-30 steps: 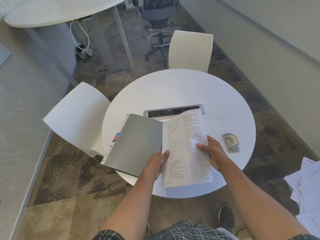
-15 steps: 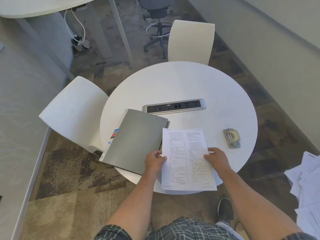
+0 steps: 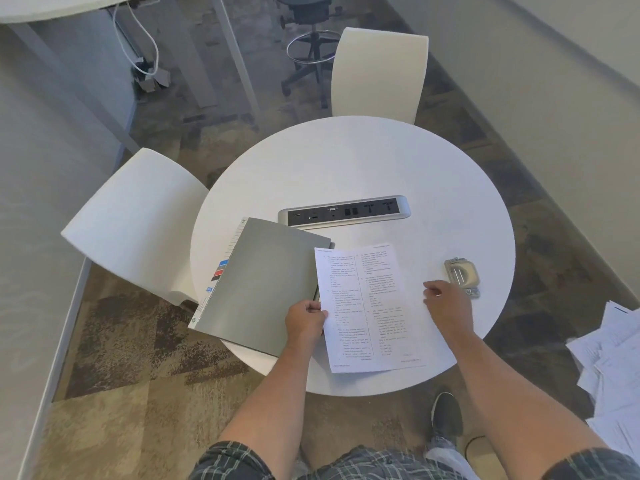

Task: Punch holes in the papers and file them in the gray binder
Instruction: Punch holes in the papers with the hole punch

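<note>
A printed sheet of paper [image 3: 374, 306] lies flat on the round white table [image 3: 363, 161], near its front edge. My left hand [image 3: 304, 320] pinches the sheet's left edge. My right hand [image 3: 446, 303] hovers just off the sheet's right edge with fingers loosely spread, holding nothing. The closed gray binder [image 3: 263, 282] lies to the left of the sheet, its near corner over the table's rim, coloured tabs along its left side. A small metal hole punch [image 3: 462, 275] sits on the table just beyond my right hand.
A power and socket strip [image 3: 343, 213] is set in the table's middle. White chairs stand at the left [image 3: 135, 223] and far side [image 3: 379, 71]. Loose white papers [image 3: 616, 368] lie on the floor at the right. My shoe [image 3: 446, 414] is under the table edge.
The sheet was held up tilted over the table; it has come down flat. My right hand has let go of its right edge and moved toward the punch.
</note>
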`<action>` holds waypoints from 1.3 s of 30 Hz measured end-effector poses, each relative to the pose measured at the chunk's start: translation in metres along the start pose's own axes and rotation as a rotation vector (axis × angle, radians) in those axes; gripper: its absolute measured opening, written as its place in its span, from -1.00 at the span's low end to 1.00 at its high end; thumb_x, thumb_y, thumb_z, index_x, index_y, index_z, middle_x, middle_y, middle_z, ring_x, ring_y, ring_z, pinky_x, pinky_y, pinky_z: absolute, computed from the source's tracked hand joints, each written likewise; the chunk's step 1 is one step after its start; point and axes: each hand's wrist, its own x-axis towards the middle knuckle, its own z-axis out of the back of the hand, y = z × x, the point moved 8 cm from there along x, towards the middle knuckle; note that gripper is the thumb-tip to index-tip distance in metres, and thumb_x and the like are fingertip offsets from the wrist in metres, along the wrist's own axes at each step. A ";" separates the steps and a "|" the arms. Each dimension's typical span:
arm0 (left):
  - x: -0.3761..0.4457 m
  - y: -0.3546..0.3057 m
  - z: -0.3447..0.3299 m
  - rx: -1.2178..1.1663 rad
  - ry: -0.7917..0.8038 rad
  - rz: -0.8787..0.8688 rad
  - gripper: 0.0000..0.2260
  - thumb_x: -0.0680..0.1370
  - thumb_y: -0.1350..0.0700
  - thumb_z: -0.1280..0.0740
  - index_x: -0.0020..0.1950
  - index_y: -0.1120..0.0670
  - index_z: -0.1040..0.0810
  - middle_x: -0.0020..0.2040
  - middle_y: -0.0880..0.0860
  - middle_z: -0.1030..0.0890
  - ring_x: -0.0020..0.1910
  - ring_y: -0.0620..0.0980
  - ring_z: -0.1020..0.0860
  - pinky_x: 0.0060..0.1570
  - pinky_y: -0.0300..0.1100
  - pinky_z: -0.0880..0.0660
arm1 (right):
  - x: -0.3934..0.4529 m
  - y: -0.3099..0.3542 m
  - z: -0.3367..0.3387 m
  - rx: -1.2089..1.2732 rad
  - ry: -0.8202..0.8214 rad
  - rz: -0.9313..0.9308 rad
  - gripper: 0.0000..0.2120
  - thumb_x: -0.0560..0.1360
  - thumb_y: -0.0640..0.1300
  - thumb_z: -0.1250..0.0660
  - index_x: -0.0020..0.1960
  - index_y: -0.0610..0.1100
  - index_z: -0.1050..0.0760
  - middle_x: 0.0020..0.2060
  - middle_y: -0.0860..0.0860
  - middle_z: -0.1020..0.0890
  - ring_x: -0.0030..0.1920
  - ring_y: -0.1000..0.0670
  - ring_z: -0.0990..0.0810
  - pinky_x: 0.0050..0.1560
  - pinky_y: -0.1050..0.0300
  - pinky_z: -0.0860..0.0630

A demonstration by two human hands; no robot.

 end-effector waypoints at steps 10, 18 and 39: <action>0.007 0.001 -0.006 0.022 -0.007 0.015 -0.90 0.50 0.33 -0.43 -0.02 0.20 -0.63 -0.04 0.20 -0.70 0.03 0.21 -0.69 0.06 0.16 -0.65 | 0.045 -0.020 0.053 -0.165 -0.187 -0.187 -0.55 0.65 -0.06 -0.27 0.50 -0.19 -0.43 0.43 -0.18 -0.51 0.39 -0.28 -0.49 0.39 -0.23 -0.46; 0.011 0.003 -0.007 0.025 0.002 0.019 -0.91 0.50 0.34 -0.44 -0.04 0.20 -0.63 -0.09 0.18 -0.69 0.03 0.25 -0.69 0.04 0.18 -0.65 | 0.046 -0.038 0.043 0.007 -0.169 -0.250 -0.64 0.62 -0.13 -0.30 0.41 -0.11 -0.47 0.21 -0.14 -0.67 0.12 -0.22 -0.64 0.03 0.02 -0.54; 0.013 0.007 -0.006 0.153 -0.031 -0.039 -0.90 0.52 0.30 -0.39 -0.13 0.12 -0.56 -0.13 0.09 -0.66 -0.14 0.08 -0.60 -0.07 -0.11 -0.56 | 0.020 -0.024 -0.006 0.119 0.086 -0.180 -0.88 0.55 -0.06 -0.44 -0.03 -0.05 -0.52 -0.21 0.03 -0.66 -0.23 -0.03 -0.65 -0.27 0.09 -0.49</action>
